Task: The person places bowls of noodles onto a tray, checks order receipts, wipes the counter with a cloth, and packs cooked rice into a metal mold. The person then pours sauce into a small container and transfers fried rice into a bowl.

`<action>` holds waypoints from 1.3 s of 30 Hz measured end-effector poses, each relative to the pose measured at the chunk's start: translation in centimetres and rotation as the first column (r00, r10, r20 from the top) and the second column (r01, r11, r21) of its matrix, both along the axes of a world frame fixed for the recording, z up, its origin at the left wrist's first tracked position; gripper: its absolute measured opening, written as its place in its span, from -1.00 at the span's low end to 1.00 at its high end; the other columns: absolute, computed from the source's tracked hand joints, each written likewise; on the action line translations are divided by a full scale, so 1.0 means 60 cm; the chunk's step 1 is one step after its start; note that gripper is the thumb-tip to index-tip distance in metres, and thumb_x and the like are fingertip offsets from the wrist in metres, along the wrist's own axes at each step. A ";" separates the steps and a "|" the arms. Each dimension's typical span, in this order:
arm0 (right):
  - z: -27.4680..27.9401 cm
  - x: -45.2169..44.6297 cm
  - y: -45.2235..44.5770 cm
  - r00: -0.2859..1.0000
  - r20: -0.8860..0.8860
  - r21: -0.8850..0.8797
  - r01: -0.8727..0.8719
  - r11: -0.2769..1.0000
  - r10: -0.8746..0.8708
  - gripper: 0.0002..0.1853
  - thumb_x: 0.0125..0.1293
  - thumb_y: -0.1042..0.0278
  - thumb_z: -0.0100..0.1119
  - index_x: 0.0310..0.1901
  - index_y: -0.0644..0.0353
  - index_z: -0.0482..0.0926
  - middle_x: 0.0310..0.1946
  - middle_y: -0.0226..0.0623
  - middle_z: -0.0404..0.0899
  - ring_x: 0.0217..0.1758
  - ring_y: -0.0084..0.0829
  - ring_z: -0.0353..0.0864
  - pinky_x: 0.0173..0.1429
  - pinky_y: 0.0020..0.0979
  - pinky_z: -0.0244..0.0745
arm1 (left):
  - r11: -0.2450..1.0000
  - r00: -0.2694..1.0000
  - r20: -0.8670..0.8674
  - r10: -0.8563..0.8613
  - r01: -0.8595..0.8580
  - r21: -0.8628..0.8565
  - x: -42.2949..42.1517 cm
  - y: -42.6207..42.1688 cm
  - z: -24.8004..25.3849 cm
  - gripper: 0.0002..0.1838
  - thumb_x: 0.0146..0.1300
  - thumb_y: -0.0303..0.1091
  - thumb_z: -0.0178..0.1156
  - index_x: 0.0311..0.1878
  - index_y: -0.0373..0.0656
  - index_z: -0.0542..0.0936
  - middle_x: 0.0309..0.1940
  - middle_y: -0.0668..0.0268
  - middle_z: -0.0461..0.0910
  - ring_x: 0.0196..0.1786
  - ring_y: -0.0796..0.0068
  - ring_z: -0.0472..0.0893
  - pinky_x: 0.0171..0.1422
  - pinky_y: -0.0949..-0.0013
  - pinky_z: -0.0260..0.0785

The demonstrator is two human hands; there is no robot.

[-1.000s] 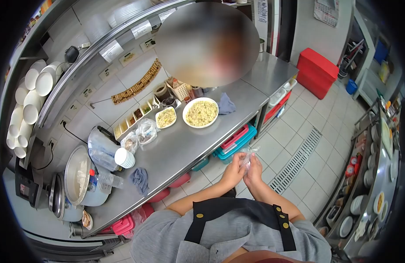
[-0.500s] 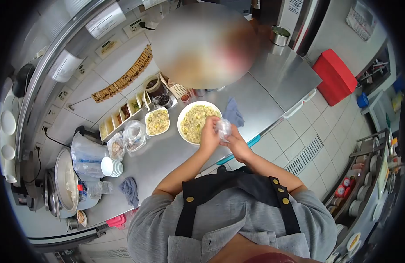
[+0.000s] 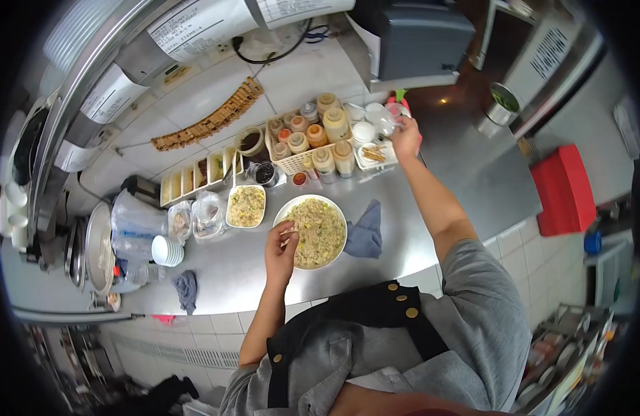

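A round white bowl of fried rice [image 3: 321,236] stands on the steel counter. My left hand [image 3: 282,251] is at its left rim, the fingers curled in a pinch; whether anything is between them I cannot make out. My right hand [image 3: 405,141] reaches to the back of the counter, its fingers closed on a crumpled clear plastic piece [image 3: 382,120], perhaps a bag or film. Close by are small white dishes [image 3: 363,133] and a red item partly hidden behind my hand. A smaller square bowl of fried rice [image 3: 246,206] sits left of the round bowl.
A basket of sauce bottles [image 3: 309,139] stands along the back. A blue cloth [image 3: 367,230] lies right of the bowl. Topping trays [image 3: 198,179], plastic bags [image 3: 209,215] and stacked cups [image 3: 167,251] are on the left. A grey dispenser [image 3: 427,48] overhangs the back.
My hands have parted from above the bowl, where they held crumpled clear plastic. The right has gone to the back right; the left has shifted to the bowl's left rim. The view has turned.
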State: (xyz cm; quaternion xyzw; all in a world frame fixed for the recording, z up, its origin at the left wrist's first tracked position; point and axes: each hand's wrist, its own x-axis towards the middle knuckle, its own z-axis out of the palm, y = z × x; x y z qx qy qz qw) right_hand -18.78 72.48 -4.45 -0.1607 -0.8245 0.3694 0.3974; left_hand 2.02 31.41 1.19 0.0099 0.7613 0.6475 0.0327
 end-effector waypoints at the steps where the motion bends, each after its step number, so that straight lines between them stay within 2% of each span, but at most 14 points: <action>1: 0.000 -0.018 0.011 0.999 0.011 0.000 -0.050 0.999 0.050 -0.79 0.10 0.65 0.18 -0.23 0.20 0.67 -0.19 -0.10 0.59 -0.17 -0.07 0.63 0.00 -0.22 0.53 | 0.999 0.999 -0.005 0.039 -0.039 -0.001 -0.001 0.001 0.005 -0.66 0.36 -0.46 0.27 0.19 -0.12 0.53 0.25 0.23 0.48 0.06 0.44 0.57 0.12 0.35 0.48; 6: 0.004 -0.074 0.019 0.987 -0.030 0.239 -0.145 0.960 0.157 -0.83 0.12 0.63 0.14 -0.28 0.24 0.68 -0.20 -0.05 0.60 -0.04 -0.01 0.60 0.12 -0.14 0.49 | 0.968 0.969 -0.036 0.246 -0.243 0.068 0.025 0.016 0.040 -0.74 0.40 -0.46 0.23 0.12 -0.19 0.56 0.24 0.20 0.50 0.03 0.53 0.55 0.18 0.40 0.43; 11: 0.156 -0.042 -0.088 0.868 -0.214 0.127 -0.430 0.894 0.448 -0.73 0.16 0.71 0.10 -0.18 0.13 0.65 -0.15 -0.14 0.56 -0.07 -0.07 0.59 -0.02 -0.13 0.52 | 0.951 0.944 -0.115 0.310 -0.308 0.040 0.049 0.028 0.070 -0.78 0.42 -0.49 0.21 0.09 -0.20 0.58 0.25 0.18 0.48 0.01 0.60 0.53 0.24 0.44 0.37; 13: 0.190 -0.036 -0.154 0.703 -0.185 0.151 -0.670 0.727 0.686 -0.73 0.14 0.72 0.14 -0.20 0.13 0.65 -0.09 -0.13 0.54 -0.06 -0.05 0.59 -0.01 -0.18 0.52 | 0.945 0.934 -0.151 0.323 -0.327 0.000 0.059 0.019 0.051 -0.80 0.41 -0.45 0.24 0.06 -0.16 0.59 0.25 0.24 0.45 0.03 0.56 0.57 0.05 0.48 0.48; 15: 0.200 -0.086 -0.223 0.613 -0.154 0.437 -0.661 0.610 0.775 -0.76 0.23 0.62 0.13 -0.15 0.06 0.65 0.06 -0.10 0.52 0.00 -0.02 0.61 0.05 -0.15 0.51 | 0.942 0.930 -0.156 0.333 -0.333 0.030 0.070 0.019 0.038 -0.81 0.40 -0.46 0.24 0.04 -0.14 0.60 0.25 0.25 0.45 0.02 0.57 0.57 0.04 0.49 0.48; 16: 0.195 -0.124 -0.256 0.605 -0.160 0.440 -0.664 0.605 0.780 -0.76 0.23 0.62 0.13 -0.15 0.06 0.65 0.06 -0.10 0.52 0.00 -0.02 0.61 0.05 -0.15 0.51 | 0.938 0.931 -0.117 0.345 -0.346 0.019 0.077 0.017 0.034 -0.81 0.39 -0.47 0.25 0.04 -0.13 0.61 0.25 0.24 0.45 0.02 0.57 0.58 0.02 0.49 0.48; 19: 0.164 -0.210 -0.338 0.614 0.333 0.072 -0.773 0.631 0.715 -0.77 0.31 0.52 0.07 -0.06 0.13 0.64 0.23 -0.01 0.43 0.12 0.01 0.60 0.11 -0.12 0.52 | 0.932 0.922 -0.141 0.360 -0.363 0.002 0.101 0.008 0.043 -0.81 0.38 -0.46 0.27 0.03 -0.11 0.61 0.25 0.24 0.45 0.02 0.58 0.58 -0.03 0.49 0.49; 21: 0.156 -0.243 -0.358 0.667 0.600 0.408 -0.729 0.549 0.441 -0.70 0.38 0.36 0.00 0.03 0.28 0.61 0.31 0.09 0.36 0.19 0.04 0.57 0.21 -0.05 0.48 | 0.919 0.909 -0.143 0.392 -0.394 0.020 0.118 -0.014 0.043 -0.81 0.38 -0.45 0.27 0.02 -0.12 0.62 0.24 0.25 0.45 0.03 0.58 0.57 -0.03 0.48 0.50; 23: 0.113 -0.258 -0.366 0.642 0.664 0.449 -0.752 0.483 0.382 -0.62 0.40 0.30 -0.03 0.08 0.40 0.59 0.36 0.08 0.29 0.25 0.02 0.52 0.26 -0.05 0.47 | 0.894 0.887 -0.126 0.444 -0.449 -0.009 0.131 -0.044 0.042 -0.82 0.37 -0.45 0.27 0.02 -0.12 0.62 0.24 0.24 0.45 0.02 0.58 0.57 -0.02 0.47 0.50; 25: 0.157 -0.216 -0.386 0.623 0.734 0.397 -0.716 0.574 0.269 -0.58 0.39 0.25 0.02 0.15 0.37 0.53 0.23 0.15 0.45 0.24 0.07 0.51 0.35 -0.04 0.38 | 0.873 0.862 -0.159 0.481 -0.487 0.001 0.131 -0.073 0.055 -0.82 0.37 -0.43 0.28 0.01 -0.12 0.63 0.23 0.26 0.45 0.01 0.57 0.57 0.00 0.46 0.51; 27: 0.168 -0.212 -0.389 0.577 0.807 0.506 -0.786 0.354 0.126 -0.53 0.40 0.17 0.02 0.22 0.28 0.48 0.19 0.02 0.53 0.28 0.06 0.48 0.46 0.02 0.17 | 0.871 0.862 -0.153 0.483 -0.491 -0.010 0.132 -0.098 0.062 -0.81 0.36 -0.44 0.28 0.02 -0.10 0.63 0.22 0.26 0.46 0.00 0.56 0.56 0.01 0.44 0.51; 31: 0.188 -0.207 -0.386 0.503 0.855 0.429 -0.823 0.372 0.127 -0.56 0.43 0.12 -0.04 0.19 0.16 0.58 0.15 -0.17 0.62 0.37 0.05 0.36 0.48 0.12 -0.02 | 0.887 0.872 -0.280 0.400 -0.445 -0.119 0.072 -0.129 0.155 -0.81 0.40 -0.43 0.26 0.03 -0.18 0.60 0.20 0.27 0.52 0.08 0.54 0.55 0.09 0.44 0.45; 36: 0.195 -0.186 -0.364 0.661 0.699 0.426 -0.692 0.583 0.274 -0.52 0.20 0.16 0.24 0.15 0.08 0.47 0.29 -0.19 0.46 0.46 -0.09 0.25 0.41 0.06 0.24 | 0.949 0.820 -0.486 0.304 -0.308 0.073 -0.026 -0.133 0.294 -0.83 0.41 -0.42 0.23 0.02 -0.21 0.61 0.02 0.34 0.63 0.01 0.56 0.58 0.09 0.46 0.43; 39: 0.211 -0.140 -0.351 0.780 0.535 0.615 -0.623 0.482 0.326 -0.51 0.17 0.22 0.26 0.15 0.09 0.46 0.32 -0.18 0.40 0.46 0.01 0.23 0.42 0.04 0.28 | 0.954 0.787 -0.547 0.286 -0.182 0.236 -0.066 -0.108 0.376 -0.70 0.40 -0.45 0.24 0.14 -0.29 0.50 0.02 0.21 0.63 0.03 0.53 0.58 0.21 0.40 0.44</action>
